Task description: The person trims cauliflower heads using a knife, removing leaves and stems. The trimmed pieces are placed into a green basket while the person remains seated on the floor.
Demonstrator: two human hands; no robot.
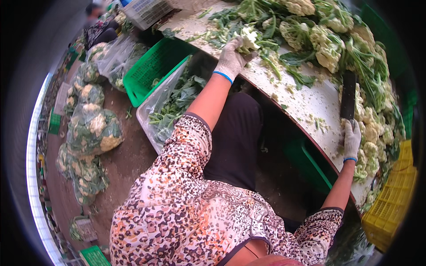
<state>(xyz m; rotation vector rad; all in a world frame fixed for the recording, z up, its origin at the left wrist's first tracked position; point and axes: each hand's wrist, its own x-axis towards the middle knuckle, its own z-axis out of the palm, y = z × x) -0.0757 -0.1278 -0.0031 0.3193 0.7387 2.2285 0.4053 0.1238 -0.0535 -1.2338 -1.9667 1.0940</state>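
My left hand [232, 57], in a pale knit glove with a blue cuff, grips a cauliflower stalk piece [249, 39] near the front edge of the white table [299, 104]. Farther right, my right hand [351, 139], gloved alike, is closed on the handle of a wide dark-bladed knife [348, 96]. The handle is hidden in my fingers. The blade points away from me beside heaped cauliflower heads [326, 48] with green leaves. Cut leaves and pale crumbs lie on the tabletop between my hands.
A green plastic crate [156, 71] and a bin of leaves with a plastic liner [173, 103] stand left of my legs. Bagged cauliflowers [96, 128] lie on the floor. A yellow crate [389, 199] stands at the right; a person [100, 30] sits at the far upper left.
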